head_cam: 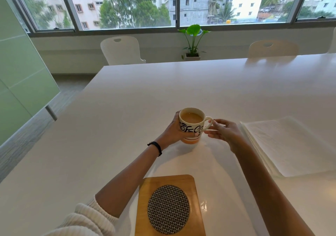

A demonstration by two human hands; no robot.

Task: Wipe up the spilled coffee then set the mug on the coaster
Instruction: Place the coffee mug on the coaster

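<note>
A cream mug point(191, 126) with black lettering and an orange base holds milky coffee and stands on the white table point(127, 99). My left hand point(173, 129) wraps around its left side. My right hand point(224, 133) is at the handle on the right, fingers spread and touching it. Close to me lies a round black-and-white woven coaster point(168, 209) on a wooden board point(145, 190). A small wet, glossy patch point(204, 205) shows on the table just right of the board.
A stack of white paper napkins point(289, 148) lies to the right of the mug. White chairs point(121, 51) stand at the table's far side, with a potted plant point(192, 41) under the window. The table's left edge runs diagonally beside a green partition.
</note>
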